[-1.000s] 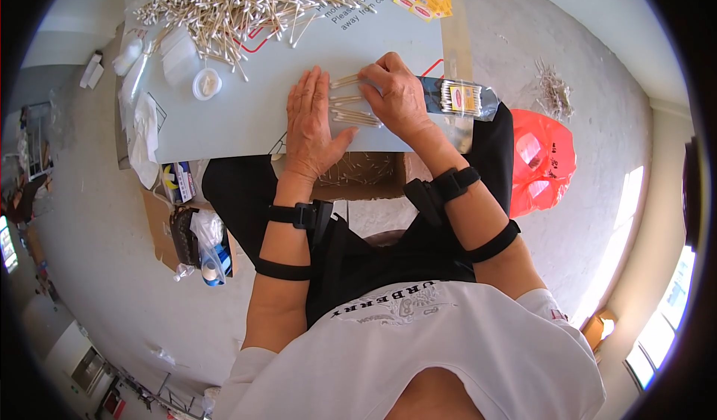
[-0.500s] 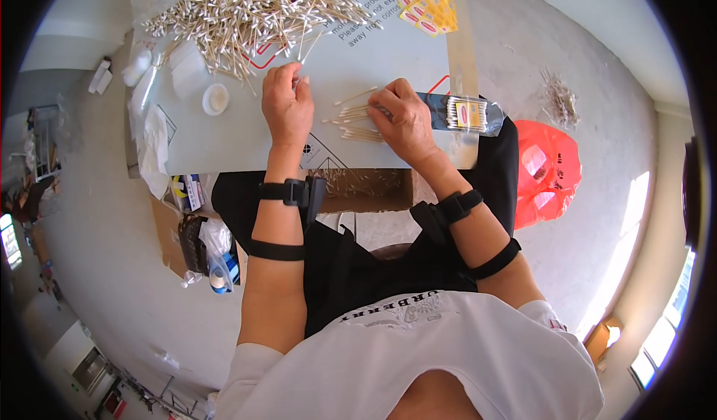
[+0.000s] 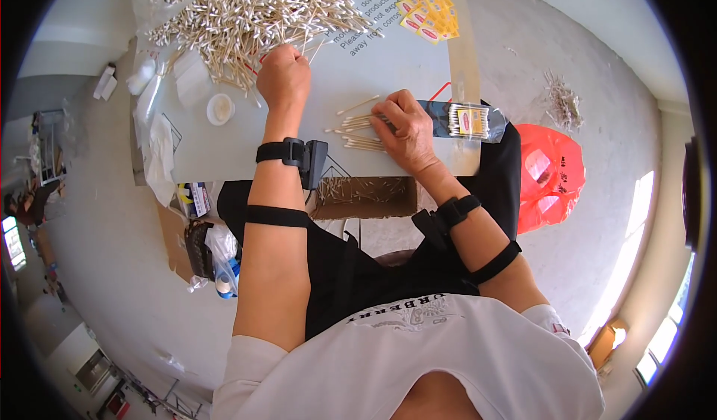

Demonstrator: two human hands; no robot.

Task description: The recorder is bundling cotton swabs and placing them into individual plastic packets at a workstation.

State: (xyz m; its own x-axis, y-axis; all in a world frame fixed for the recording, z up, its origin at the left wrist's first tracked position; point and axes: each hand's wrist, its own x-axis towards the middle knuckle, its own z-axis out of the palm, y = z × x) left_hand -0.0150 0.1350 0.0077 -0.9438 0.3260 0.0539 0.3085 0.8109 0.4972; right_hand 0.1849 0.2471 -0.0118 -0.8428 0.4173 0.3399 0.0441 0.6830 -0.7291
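Near the lower edge of the loose swab pile (image 3: 254, 17), at the upper left of the frame, the left hand (image 3: 284, 76) is curled, its fingertips hidden, so I cannot tell whether it pinches anything. A second ago it lay flat beside the small swab group (image 3: 357, 123) at centre; that shift suggests gathering from the pile. The right hand (image 3: 405, 125) stays bent over the group's right ends, its grip unclear, just beside the labelled swab pack (image 3: 469, 121) on the worktop (image 3: 328, 84).
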